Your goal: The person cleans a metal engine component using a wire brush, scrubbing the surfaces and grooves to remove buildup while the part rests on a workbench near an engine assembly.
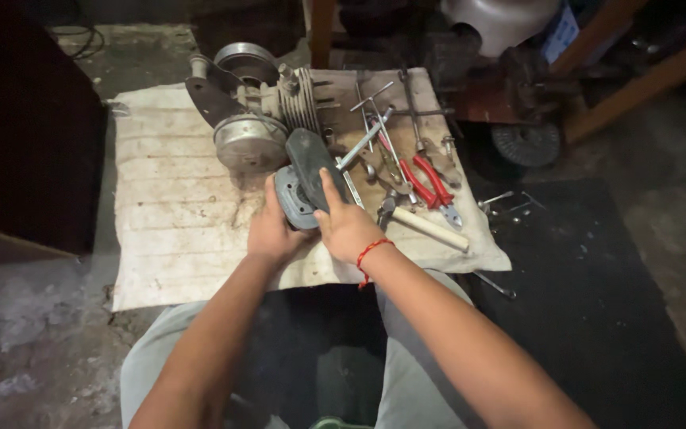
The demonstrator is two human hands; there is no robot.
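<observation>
My left hand (270,229) and my right hand (348,226) both grip a dark grey engine cover (305,169), a flat oval lid over a round housing, held above a dirty white cloth (168,214). My right thumb lies along the lid's top. A red string bracelet (368,256) circles my right wrist. Just beyond the cover sits a small engine (257,111) with cooling fins and a round metal drum.
Hand tools lie on the cloth to the right: red-handled pliers (426,181), a hammer with a wooden handle (426,226), wrenches and a T-bar (373,99). More loose wrenches (508,202) rest on the dark mat. A wooden frame and machine parts (529,87) stand behind.
</observation>
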